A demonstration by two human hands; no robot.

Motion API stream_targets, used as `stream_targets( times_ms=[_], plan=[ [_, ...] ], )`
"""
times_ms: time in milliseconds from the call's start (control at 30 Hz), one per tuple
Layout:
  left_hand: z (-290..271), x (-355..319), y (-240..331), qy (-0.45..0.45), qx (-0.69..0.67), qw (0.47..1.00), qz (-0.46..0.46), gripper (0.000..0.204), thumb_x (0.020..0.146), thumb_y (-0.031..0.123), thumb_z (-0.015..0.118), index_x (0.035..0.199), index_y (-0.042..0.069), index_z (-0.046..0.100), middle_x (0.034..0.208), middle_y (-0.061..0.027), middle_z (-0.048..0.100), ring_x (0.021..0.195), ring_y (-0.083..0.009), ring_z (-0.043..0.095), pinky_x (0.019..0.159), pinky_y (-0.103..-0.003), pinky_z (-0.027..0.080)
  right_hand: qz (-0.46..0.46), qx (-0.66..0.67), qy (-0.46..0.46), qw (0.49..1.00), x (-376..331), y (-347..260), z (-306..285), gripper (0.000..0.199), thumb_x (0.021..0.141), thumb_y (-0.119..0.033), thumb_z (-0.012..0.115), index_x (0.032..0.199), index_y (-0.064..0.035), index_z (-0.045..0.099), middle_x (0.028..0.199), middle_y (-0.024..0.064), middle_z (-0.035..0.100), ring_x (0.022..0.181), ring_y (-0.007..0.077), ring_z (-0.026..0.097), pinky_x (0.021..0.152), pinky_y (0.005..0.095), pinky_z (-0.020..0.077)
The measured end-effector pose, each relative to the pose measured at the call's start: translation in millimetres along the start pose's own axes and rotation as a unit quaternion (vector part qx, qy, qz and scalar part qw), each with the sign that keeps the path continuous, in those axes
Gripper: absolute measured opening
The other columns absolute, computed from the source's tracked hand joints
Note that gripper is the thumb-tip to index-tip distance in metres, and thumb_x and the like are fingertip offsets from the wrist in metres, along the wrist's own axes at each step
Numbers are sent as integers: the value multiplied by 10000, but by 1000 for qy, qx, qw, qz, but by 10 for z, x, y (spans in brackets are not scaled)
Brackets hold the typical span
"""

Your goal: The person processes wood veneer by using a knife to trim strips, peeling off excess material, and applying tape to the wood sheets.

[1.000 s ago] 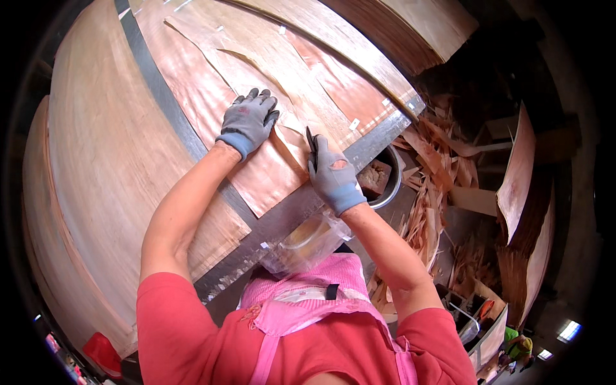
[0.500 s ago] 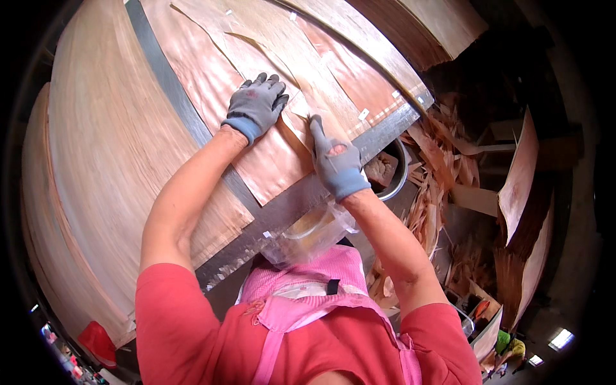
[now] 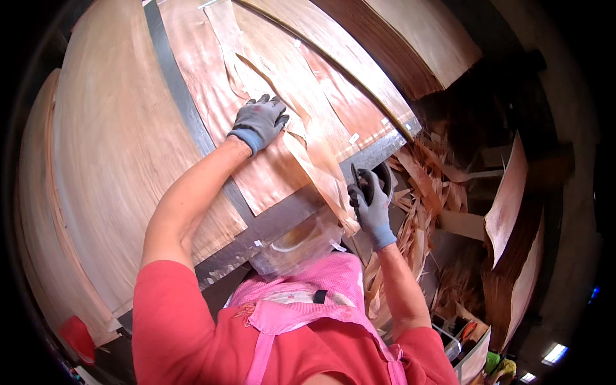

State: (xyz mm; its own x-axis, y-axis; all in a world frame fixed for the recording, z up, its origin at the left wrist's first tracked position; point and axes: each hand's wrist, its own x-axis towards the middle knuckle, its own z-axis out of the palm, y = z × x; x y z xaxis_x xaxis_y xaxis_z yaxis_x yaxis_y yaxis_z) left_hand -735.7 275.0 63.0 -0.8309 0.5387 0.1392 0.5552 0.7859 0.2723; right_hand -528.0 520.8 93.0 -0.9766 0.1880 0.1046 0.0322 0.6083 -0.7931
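On the grey metal worktable (image 3: 269, 224), seen from the head camera, the grey-gloved left hand (image 3: 260, 122) is laid flat with fingers spread, pressed on a thin reddish-brown wood veneer sheet (image 3: 269, 170). At the table's near edge, the grey-gloved right hand (image 3: 369, 202) is closed around a dark-handled cutting tool (image 3: 359, 179), beside a pale loose veneer strip (image 3: 321, 173) that is curled and hanging over the edge. Veneer scraps (image 3: 417, 192) are piled below.
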Motion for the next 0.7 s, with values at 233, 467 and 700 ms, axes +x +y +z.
stream_targets(
  times_ms=[233,467,700],
  plan=[
    [-83,-18,148,-15,-6,1000,-25,303,884,302,578,1111,108,635,1228,-120,633,1159,-322,584,944,-415,484,30,-39,-105,993,1250,-303,464,369,904,-328,658,1140,-54,584,896,186,692,802,320,684,678,402,515],
    [2,46,86,-16,23,999,-17,310,885,313,580,1110,111,651,1193,-91,647,1189,-275,562,1053,-448,377,82,120,-167,975,1843,1,730,181,820,-165,715,913,-11,691,642,41,620,541,91,567,497,276,457],
    [-80,-47,148,-5,-13,998,-53,302,870,307,599,1072,89,650,1157,-113,649,1126,-303,588,1024,-431,413,68,5,-150,986,1941,-411,240,261,866,-250,723,1001,-31,677,744,71,668,581,125,600,570,297,491]
  ],
)
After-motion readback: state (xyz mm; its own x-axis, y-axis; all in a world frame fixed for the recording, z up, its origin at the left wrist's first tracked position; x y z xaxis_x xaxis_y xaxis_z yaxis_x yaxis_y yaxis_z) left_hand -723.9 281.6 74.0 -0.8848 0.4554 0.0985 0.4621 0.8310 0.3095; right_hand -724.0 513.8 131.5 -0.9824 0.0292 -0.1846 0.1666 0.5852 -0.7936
